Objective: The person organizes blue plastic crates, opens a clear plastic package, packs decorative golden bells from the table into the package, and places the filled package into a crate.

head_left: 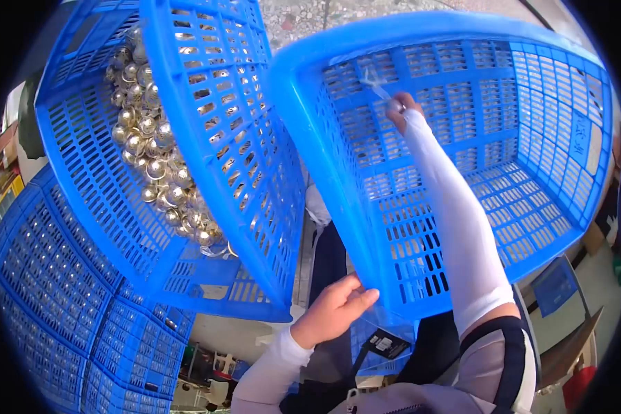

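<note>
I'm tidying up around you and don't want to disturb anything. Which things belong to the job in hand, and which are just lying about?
Seemingly in use:
blue basket, with the right hand inside, left hand at its edge
clear strip at the right fingertips
gold ornaments, probably

Seemingly aside:
stacked baskets, lower left
red item, lower right, unclear

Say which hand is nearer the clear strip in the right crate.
Right. The right hand is at the lower end of the clear strip; the left hand is farther, by the near corner of the right crate.
</note>
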The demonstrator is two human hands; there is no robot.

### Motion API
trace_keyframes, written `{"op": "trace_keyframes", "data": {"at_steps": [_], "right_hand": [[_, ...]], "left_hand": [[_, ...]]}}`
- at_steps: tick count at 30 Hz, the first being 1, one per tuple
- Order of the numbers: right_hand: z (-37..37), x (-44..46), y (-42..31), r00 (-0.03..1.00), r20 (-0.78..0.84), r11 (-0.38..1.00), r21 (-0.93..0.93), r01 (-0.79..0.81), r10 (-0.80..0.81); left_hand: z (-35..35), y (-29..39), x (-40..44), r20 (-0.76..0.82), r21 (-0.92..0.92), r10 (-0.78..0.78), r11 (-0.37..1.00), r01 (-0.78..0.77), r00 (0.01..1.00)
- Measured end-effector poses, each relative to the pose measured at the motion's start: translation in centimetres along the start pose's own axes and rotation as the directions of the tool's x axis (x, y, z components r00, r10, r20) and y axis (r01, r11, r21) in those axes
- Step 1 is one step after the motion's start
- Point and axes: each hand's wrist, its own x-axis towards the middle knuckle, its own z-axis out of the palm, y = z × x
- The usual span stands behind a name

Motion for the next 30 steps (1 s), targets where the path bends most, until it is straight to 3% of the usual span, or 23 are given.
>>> {"op": "trace_keyframes", "data": {"at_steps": [1, 3, 6, 8, 9, 10, 11, 12, 13, 14, 16, 17, 18, 19, 20, 21, 24, 25, 29, 30], "right_hand": [[-2.4, -3.3, -3.2, 0.990, -0.015, 0.951, 0.281, -0.131, 0.141], [-6.1, -9.0, -6.8, 0.969, -0.093, 0.834, 0.532, -0.145, 0.228], [-10.4, -16.4, -17.0, 0.984, -0.164, 0.670, 0.738, 0.081, 0.062], [-11.5, -20.8, -25.1, 0.987, -0.139, 0.775, 0.614, 0.152, -0.084], [-12.4, -22.2, -30.0, 0.956, -0.155, 0.865, 0.408, 0.290, -0.248], [-12.7, -23.0, -33.6, 0.912, -0.080, 0.744, 0.553, 0.376, -0.401], [-9.4, -24.1, -35.5, 0.841, -0.131, 0.616, 0.623, 0.482, -0.525], [-10.0, -25.8, -37.9, 0.847, -0.034, 0.684, 0.574, 0.450, -0.530], [-9.8, -26.7, -38.8, 0.852, -0.054, 0.708, 0.530, 0.467, -0.521], [-9.8, -26.9, -39.2, 0.856, -0.073, 0.732, 0.485, 0.479, -0.512], [-10.2, -26.6, -36.6, 0.902, -0.273, 0.766, 0.478, 0.430, -0.336], [-10.1, -26.8, -34.8, 0.901, -0.355, 0.774, 0.487, 0.406, -0.249], [-10.7, -26.7, -32.1, 0.934, -0.344, 0.919, 0.329, 0.217, -0.098], [-10.8, -27.3, -29.2, 0.936, -0.350, 0.977, 0.207, 0.051, 0.025], [-11.0, -27.7, -26.9, 0.971, -0.144, 0.965, 0.211, -0.158, 0.191], [-11.1, -27.9, -25.4, 0.957, 0.029, 0.938, 0.195, -0.288, 0.288], [-5.4, -27.6, -21.6, 0.856, 0.404, 0.933, 0.016, -0.359, 0.322], [-4.3, -28.2, -21.0, 0.928, 0.247, 0.952, 0.054, -0.302, 0.280], [-3.2, -29.1, -20.8, 0.968, 0.057, 0.964, 0.094, -0.249, 0.244], [-4.8, -29.9, -20.9, 0.964, 0.061, 0.958, 0.115, -0.264, 0.258]], "left_hand": [[0.1, -0.1, -0.2, -0.005, 0.013, 0.010, 1.000, -0.009, 1.000], [0.3, -0.7, -0.8, -0.060, 0.004, 0.015, 1.000, -0.015, 0.998], [-0.2, -1.8, -1.2, -0.084, 0.042, -0.033, 0.998, 0.037, 0.996], [0.4, -1.1, -1.9, -0.135, -0.019, -0.116, 0.993, 0.115, 0.984], [0.2, -2.1, -2.1, -0.131, 0.031, -0.072, 0.997, 0.077, 0.989], [-0.2, -3.3, -2.3, -0.121, 0.083, -0.027, 0.996, 0.037, 0.992], [-0.8, -4.0, -2.8, -0.038, -0.062, -0.057, 0.997, 0.054, 0.998], [-1.1, -4.0, -3.1, 0.032, -0.207, -0.087, 0.974, 0.092, 0.996], [-0.6, -3.1, -3.0, 0.088, -0.102, -0.063, 0.992, 0.072, 0.994], [0.7, -1.3, -4.5, -0.114, 0.259, -0.141, 0.951, 0.166, 0.983], [-2.2, -3.2, -5.0, 0.042, -0.052, -0.155, 0.986, 0.157, 0.987], [-2.1, -2.8, -6.0, -0.100, 0.135, -0.070, 0.987, 0.083, 0.993], [-1.4, -1.8, -6.7, -0.212, 0.321, 0.052, 0.947, 0.019, 0.976], [-0.2, 0.3, -7.7, -0.202, 0.335, -0.082, 0.931, 0.147, 0.976], [0.6, 2.0, -8.6, -0.202, 0.353, -0.215, 0.894, 0.276, 0.955], [0.4, 1.9, -9.0, -0.209, 0.375, -0.200, 0.888, 0.267, 0.957], [0.3, 1.5, -9.8, -0.286, 0.481, -0.183, 0.822, 0.307, 0.940], [0.1, 1.3, -10.0, -0.306, 0.498, -0.183, 0.806, 0.321, 0.934], [2.0, 0.4, -11.3, -0.379, 0.573, -0.085, 0.760, 0.306, 0.922], [2.9, 0.5, -11.8, -0.357, 0.652, -0.001, 0.716, 0.250, 0.934]]}}
